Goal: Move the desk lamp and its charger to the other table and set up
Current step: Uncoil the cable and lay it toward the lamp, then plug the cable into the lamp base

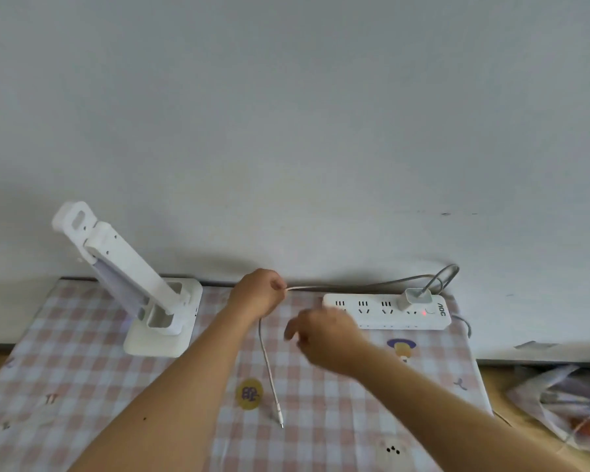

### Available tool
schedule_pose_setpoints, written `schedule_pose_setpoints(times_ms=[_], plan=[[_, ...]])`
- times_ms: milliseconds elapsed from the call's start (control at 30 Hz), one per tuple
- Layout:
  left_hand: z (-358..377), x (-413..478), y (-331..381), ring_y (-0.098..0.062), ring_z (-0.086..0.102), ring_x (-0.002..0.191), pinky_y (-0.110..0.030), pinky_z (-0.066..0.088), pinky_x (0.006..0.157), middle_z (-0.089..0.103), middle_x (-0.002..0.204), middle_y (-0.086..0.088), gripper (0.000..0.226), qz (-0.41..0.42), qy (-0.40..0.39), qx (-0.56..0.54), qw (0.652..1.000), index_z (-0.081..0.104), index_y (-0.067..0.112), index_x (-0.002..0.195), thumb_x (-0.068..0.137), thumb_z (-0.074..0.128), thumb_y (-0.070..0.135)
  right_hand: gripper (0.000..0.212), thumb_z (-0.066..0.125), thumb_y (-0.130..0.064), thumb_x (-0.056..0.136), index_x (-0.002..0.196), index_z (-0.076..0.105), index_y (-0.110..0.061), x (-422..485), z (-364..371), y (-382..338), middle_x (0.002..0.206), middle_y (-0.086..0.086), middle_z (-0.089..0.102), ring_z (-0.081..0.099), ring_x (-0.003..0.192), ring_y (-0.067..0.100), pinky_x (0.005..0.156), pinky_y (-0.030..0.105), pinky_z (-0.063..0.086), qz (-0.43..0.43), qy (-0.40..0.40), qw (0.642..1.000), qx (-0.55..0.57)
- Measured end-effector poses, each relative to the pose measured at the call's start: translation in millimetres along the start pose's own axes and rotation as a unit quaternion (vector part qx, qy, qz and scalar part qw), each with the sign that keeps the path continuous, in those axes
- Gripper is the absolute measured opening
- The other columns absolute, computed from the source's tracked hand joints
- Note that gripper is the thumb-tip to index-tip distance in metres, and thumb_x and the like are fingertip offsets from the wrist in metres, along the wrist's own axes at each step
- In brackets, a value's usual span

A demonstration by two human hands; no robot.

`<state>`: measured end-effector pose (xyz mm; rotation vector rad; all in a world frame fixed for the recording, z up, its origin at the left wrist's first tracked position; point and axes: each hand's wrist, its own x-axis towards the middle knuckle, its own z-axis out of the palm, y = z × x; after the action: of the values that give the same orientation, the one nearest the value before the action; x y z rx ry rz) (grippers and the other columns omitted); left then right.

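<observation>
A white folding desk lamp (143, 287) stands on the left of the table, its arm leaning back toward the wall. My left hand (258, 296) grips the white charging cable (268, 366) at mid-length. One end of the cable hangs down to a plug tip lying on the cloth; the other runs right to the white charger (414, 298), which is plugged into the power strip (387, 311). My right hand (324, 338) hovers blurred just left of the strip, fingers loosely spread, holding nothing.
A pink checked tablecloth (82, 386) covers the table, which stands against a white wall. A round yellow sticker (249, 393) lies near the cable tip. A red light glows on the strip. Plastic bags (566, 403) sit on the floor at the right.
</observation>
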<state>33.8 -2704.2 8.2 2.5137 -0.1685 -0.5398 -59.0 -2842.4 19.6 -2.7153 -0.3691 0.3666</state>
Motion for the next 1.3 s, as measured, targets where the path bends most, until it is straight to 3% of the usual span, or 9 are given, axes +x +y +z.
schedule_pose_setpoints(times_ms=[67,167,433,733,833,1000,1067,1167,1300], plan=[[0,-5,-6,-0.021,0.063,0.102,-0.037,0.051,0.091,0.071,0.109,0.001,0.02,0.007,-0.008,0.036,0.999,0.071,0.021,0.099,0.089,0.055,0.021,0.052,0.049,-0.004,0.085,0.127,0.058,-0.032,-8,24,-14,0.112,0.0,0.064,0.064,0.092,0.028,0.07,0.033,0.045,-0.088,-0.045,0.995,-0.035],[0,-12,-15,-0.017,0.063,0.101,-0.033,0.051,0.089,0.07,0.109,0.005,0.02,0.003,0.026,0.027,0.999,0.07,0.023,0.099,0.09,0.053,0.021,0.061,0.049,0.002,0.083,0.136,0.05,-0.03,3,36,-20,0.112,0.006,0.057,0.062,0.088,0.03,0.063,0.033,0.042,-0.114,-0.058,0.989,-0.069],[-2,-43,-48,-0.016,0.063,0.084,-0.03,0.049,0.073,0.071,0.092,0.005,0.013,-0.033,0.156,-0.049,0.986,0.068,0.022,0.091,0.089,0.056,0.025,0.035,0.057,-0.004,0.087,0.12,0.059,-0.013,8,58,-48,0.111,0.013,0.053,0.058,0.09,0.033,0.061,0.035,0.038,-0.199,-0.115,0.961,-0.152],[-20,-80,-81,-0.019,0.063,0.069,-0.031,0.052,0.065,0.07,0.074,0.001,0.011,-0.007,0.284,-0.089,0.955,0.068,0.015,0.085,0.09,0.06,0.022,0.022,0.054,-0.009,0.09,0.109,0.062,-0.014,24,58,-54,0.114,0.008,0.049,0.053,0.1,0.026,0.063,0.035,0.04,-0.164,-0.082,0.964,-0.193],[-27,-93,-89,-0.017,0.063,0.07,-0.026,0.047,0.063,0.071,0.079,0.001,0.011,-0.013,0.334,-0.081,0.939,0.068,0.015,0.088,0.09,0.06,0.022,0.02,0.05,-0.007,0.089,0.105,0.062,-0.012,29,58,-58,0.116,0.007,0.048,0.051,0.103,0.026,0.063,0.036,0.042,-0.156,-0.05,0.968,-0.192],[-33,-110,-105,-0.022,0.059,0.081,-0.032,0.048,0.062,0.06,0.093,-0.003,0.008,-0.05,0.417,-0.11,0.901,0.06,0.011,0.094,0.087,0.061,0.015,0.014,0.048,-0.006,0.091,0.101,0.054,-0.013,38,58,-74,0.103,0.006,0.06,0.058,0.095,0.027,0.063,0.033,0.037,-0.118,-0.03,0.978,-0.172],[-29,-113,-108,-0.024,0.059,0.092,-0.029,0.047,0.066,0.056,0.107,-0.007,0.024,-0.07,0.413,-0.123,0.899,0.056,0.009,0.108,0.086,0.064,0.015,0.012,0.046,-0.008,0.093,0.1,0.052,-0.015,40,58,-74,0.096,0.005,0.062,0.061,0.089,0.027,0.061,0.032,0.033,-0.087,-0.01,0.985,-0.149],[-30,-112,-113,-0.025,0.053,0.116,-0.036,0.05,0.088,0.051,0.13,-0.01,0.047,-0.077,0.389,-0.153,0.905,0.046,0.008,0.131,0.089,0.063,0.018,0.015,0.047,-0.021,0.097,0.11,0.056,-0.021,42,57,-76,0.101,0.001,0.066,0.063,0.092,0.026,0.064,0.031,0.038,-0.054,0.028,0.993,-0.103],[-34,-102,-108,-0.016,0.055,0.11,-0.024,0.04,0.088,0.06,0.12,0.0,0.036,-0.055,0.365,-0.198,0.908,0.054,0.014,0.128,0.093,0.058,0.018,0.022,0.05,-0.043,0.095,0.104,0.066,-0.031,47,55,-85,0.092,-0.003,0.072,0.065,0.088,0.021,0.067,0.029,0.042,-0.001,0.08,0.996,-0.036]])
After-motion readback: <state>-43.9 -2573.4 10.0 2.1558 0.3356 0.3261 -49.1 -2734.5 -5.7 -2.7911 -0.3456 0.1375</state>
